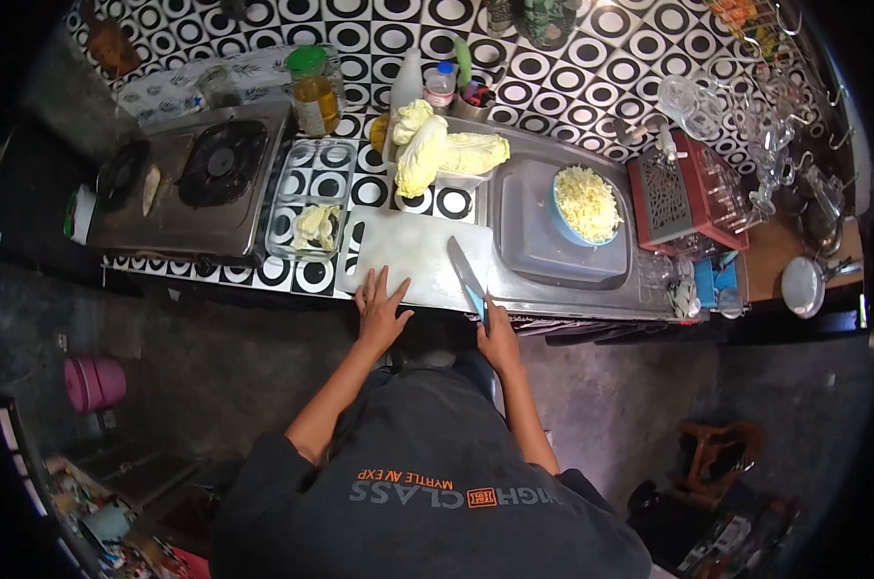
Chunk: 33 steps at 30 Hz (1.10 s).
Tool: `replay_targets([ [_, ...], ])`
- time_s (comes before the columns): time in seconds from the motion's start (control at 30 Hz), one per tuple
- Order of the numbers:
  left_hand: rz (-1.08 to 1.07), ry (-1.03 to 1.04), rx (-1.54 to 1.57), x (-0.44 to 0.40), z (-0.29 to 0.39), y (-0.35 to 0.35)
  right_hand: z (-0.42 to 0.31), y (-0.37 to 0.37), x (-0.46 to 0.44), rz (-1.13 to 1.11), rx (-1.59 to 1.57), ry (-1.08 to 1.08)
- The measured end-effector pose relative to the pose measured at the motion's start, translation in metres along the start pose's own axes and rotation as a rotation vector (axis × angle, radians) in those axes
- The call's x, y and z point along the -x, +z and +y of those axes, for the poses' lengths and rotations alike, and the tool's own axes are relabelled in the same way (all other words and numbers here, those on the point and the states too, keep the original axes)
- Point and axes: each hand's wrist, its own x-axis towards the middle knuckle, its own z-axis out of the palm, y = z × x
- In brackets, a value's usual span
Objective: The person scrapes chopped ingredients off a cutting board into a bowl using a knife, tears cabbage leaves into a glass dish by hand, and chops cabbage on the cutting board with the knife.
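My right hand [497,338] is closed round the handle of a kitchen knife [463,267], whose blade lies over the right side of a white cutting board [408,241]. Fingers spread, my left hand [381,307] rests on the board's near edge. Behind the board, several napa cabbage heads [422,159] are piled on a tray. Left of the board, a clear glass dish [280,227] holds some pale cabbage leaves [315,228]. To the right, a blue bowl [570,232] heaped with shredded cabbage [587,201] stands on an upturned grey basin [533,256].
A two-burner gas stove [191,207] takes up the counter's left end. At the back stand a green-lidded jar [314,101] and a blue-capped bottle [441,85]. A red rack [683,198] and glassware crowd the right. A pink bucket [95,383] sits on the floor.
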Motion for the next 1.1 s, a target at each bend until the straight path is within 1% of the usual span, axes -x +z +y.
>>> replay_targets([
  [0.03, 0.001, 0.004, 0.005, -0.001, 0.0, 0.001, -0.001, 0.0, 0.002, -0.04, -0.004, 0.03],
  [0.13, -0.013, 0.007, 0.01, -0.003, -0.001, 0.009, -0.004, 0.002, 0.008, 0.026, -0.009, -0.029],
  [0.17, -0.001, 0.007, 0.003, -0.003, -0.002, 0.012, -0.003, -0.001, 0.008, -0.026, -0.038, -0.017],
  [0.27, 0.036, -0.008, -0.011, -0.007, -0.004, 0.016, -0.001, -0.009, 0.002, -0.112, 0.005, 0.0],
  [0.37, 0.047, -0.042, -0.018, -0.013, 0.0, 0.016, -0.008, -0.025, -0.012, -0.218, 0.04, 0.07],
  [0.47, 0.054, -0.067, -0.029, -0.021, 0.005, 0.017, -0.005, -0.027, -0.032, -0.211, 0.016, -0.01],
  [0.7, 0.071, -0.149, -0.054, -0.05, 0.007, 0.013, -0.012, -0.028, -0.087, -0.23, 0.034, -0.082],
  [0.8, 0.085, -0.159, -0.062, -0.062, 0.012, 0.017, 0.0, -0.027, -0.107, -0.223, 0.019, -0.123],
  [0.93, 0.102, -0.162, -0.102, -0.072, 0.008, 0.022, -0.004, -0.037, -0.117, -0.269, -0.043, -0.122],
  [0.97, 0.109, -0.156, -0.104, -0.075, 0.006, 0.023, -0.008, -0.042, -0.119, -0.313, -0.045, -0.1],
  [1.1, 0.059, -0.156, -0.082, -0.083, 0.002, 0.012, -0.006, -0.04, -0.127, -0.351, -0.029, -0.138],
])
